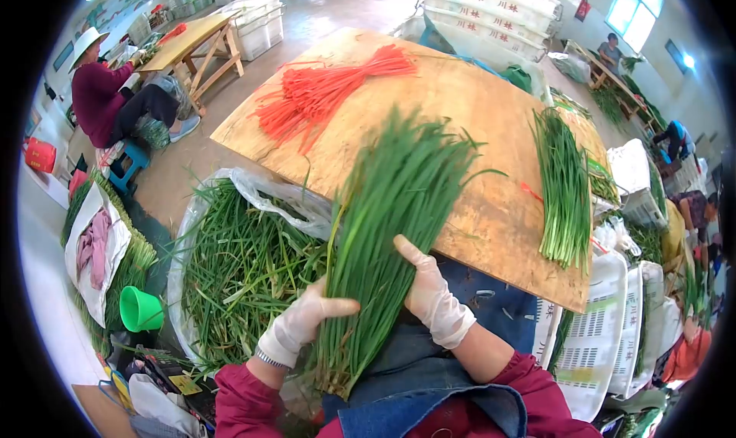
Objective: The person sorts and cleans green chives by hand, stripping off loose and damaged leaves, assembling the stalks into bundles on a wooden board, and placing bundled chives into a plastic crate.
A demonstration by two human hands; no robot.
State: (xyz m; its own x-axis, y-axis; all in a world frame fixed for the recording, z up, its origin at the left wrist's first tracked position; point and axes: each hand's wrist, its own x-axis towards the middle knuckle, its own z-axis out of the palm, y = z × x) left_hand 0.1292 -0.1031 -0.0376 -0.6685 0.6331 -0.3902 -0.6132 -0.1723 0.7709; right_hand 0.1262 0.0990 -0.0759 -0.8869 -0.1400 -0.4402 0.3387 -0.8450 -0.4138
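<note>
A large bunch of long green leafy stalks (391,223) is held between my two gloved hands, its cut ends low near my apron and its tips fanned over the wooden table (475,93). My left hand (307,319) grips the bunch from the left side near its lower part, thumb across the stalks. My right hand (437,296) holds the bunch's right edge, thumb pointing up along it. Red ties (330,89) lie spread at the table's far left. Another green bunch (563,185) rests at the table's right edge.
A plastic-lined container of loose leaves (245,277) stands left of the table, with a green cup (141,309) beyond. White crates (594,334) are at right, and stacked crates (491,13) stand behind. A seated person (103,101) is at far left; others are at far right.
</note>
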